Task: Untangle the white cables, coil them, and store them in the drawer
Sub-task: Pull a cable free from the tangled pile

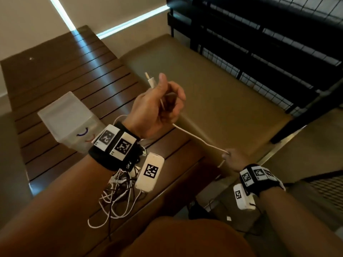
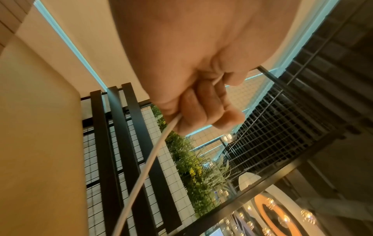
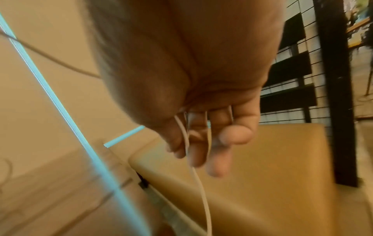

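Note:
My left hand (image 1: 167,97) is raised over the wooden slatted table (image 1: 74,71) and grips a white cable (image 1: 196,136). The cable's plug end (image 1: 150,80) sticks up past the thumb. From there the cable runs taut down to the right, where my right hand (image 1: 227,153) pinches it beyond the table edge. In the left wrist view, curled fingers (image 2: 201,108) close round the cable (image 2: 145,167). The right wrist view shows the cable (image 3: 199,183) passing between fingers (image 3: 201,143). A tangle of white and dark cables (image 1: 118,193) lies under my left forearm. The translucent plastic drawer box (image 1: 68,117) stands to the left.
A tan cushioned bench (image 1: 213,86) lies beyond the table. A black metal grid railing (image 1: 259,43) runs along the back right. White tagged units (image 1: 150,171) hang from both wrist straps, with thin dark wires trailing.

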The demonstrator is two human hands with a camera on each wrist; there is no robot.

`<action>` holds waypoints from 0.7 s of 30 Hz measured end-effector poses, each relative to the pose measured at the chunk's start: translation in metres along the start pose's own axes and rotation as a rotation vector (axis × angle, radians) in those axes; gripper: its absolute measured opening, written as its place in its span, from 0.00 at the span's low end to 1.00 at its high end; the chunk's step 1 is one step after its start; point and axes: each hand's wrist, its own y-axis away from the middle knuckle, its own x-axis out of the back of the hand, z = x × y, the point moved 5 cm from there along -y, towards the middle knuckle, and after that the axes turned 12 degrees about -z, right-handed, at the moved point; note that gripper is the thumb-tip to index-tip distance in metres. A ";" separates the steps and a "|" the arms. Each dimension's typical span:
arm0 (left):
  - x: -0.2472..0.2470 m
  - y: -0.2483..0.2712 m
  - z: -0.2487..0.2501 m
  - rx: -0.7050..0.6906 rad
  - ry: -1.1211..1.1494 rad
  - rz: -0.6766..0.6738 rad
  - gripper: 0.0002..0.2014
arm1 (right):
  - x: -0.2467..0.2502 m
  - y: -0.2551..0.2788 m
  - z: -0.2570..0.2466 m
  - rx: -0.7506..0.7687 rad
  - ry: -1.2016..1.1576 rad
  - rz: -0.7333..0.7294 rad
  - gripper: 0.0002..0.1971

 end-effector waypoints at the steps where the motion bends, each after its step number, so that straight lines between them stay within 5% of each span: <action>1: -0.002 0.000 -0.004 0.013 -0.016 0.002 0.30 | -0.001 -0.002 0.014 -0.033 -0.011 0.034 0.08; 5: -0.008 -0.004 -0.023 0.034 -0.081 0.038 0.12 | -0.020 -0.002 0.051 -0.086 -0.055 -0.083 0.05; 7: -0.012 -0.006 -0.036 0.043 -0.010 0.048 0.11 | -0.034 -0.001 0.061 -0.093 -0.065 -0.173 0.02; 10: -0.021 -0.005 -0.060 0.112 0.041 0.049 0.13 | -0.045 0.005 0.060 -0.089 0.033 -0.221 0.12; 13: -0.030 -0.004 -0.085 0.158 0.060 0.022 0.17 | -0.035 0.025 0.015 0.144 -0.174 -0.184 0.22; 16: -0.036 -0.007 -0.097 0.156 0.127 0.040 0.20 | -0.030 0.048 -0.050 0.437 -0.385 -0.327 0.26; 19: -0.020 -0.010 -0.091 0.118 0.217 0.182 0.21 | -0.044 0.058 -0.083 0.501 -0.241 -0.445 0.11; 21: 0.003 -0.007 -0.084 0.104 0.213 0.311 0.22 | -0.054 0.054 -0.081 0.469 -0.194 -0.440 0.13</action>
